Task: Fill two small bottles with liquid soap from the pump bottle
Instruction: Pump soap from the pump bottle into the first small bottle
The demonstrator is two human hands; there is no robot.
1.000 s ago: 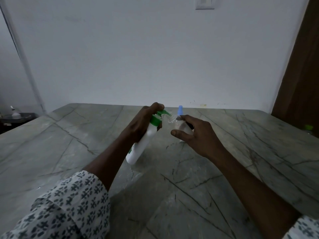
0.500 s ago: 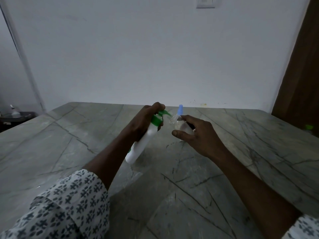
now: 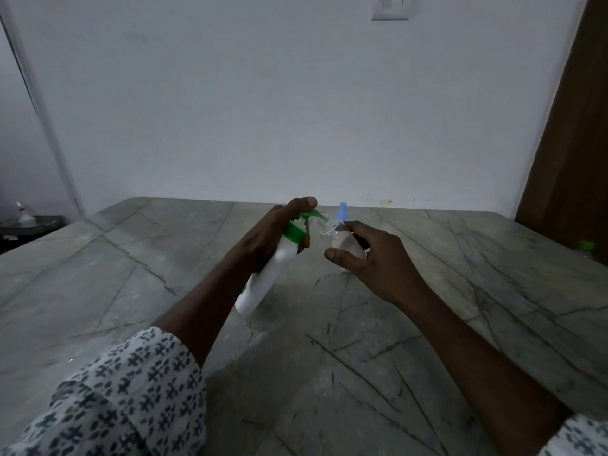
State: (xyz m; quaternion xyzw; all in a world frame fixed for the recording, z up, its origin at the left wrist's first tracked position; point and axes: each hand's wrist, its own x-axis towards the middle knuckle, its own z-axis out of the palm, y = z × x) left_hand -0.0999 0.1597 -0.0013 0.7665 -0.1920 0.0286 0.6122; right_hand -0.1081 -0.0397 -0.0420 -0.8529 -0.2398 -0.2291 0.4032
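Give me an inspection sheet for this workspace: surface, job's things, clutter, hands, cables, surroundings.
Surface: grey stone table with dark veins.
Job's things: white pump bottle with a green pump, tilted, its nozzle at the open mouth of the clear small bottle; a blue-capped bottle stands upright behind them.
Clutter: small green object at the table's right edge, too blurred to identify.
Hands: left hand grips the pump bottle, thumb on the pump head; right hand holds the clear small bottle.
Cables: nothing seen.
Surroundings: white wall with a switch plate; brown door at right; dark side stand at left.
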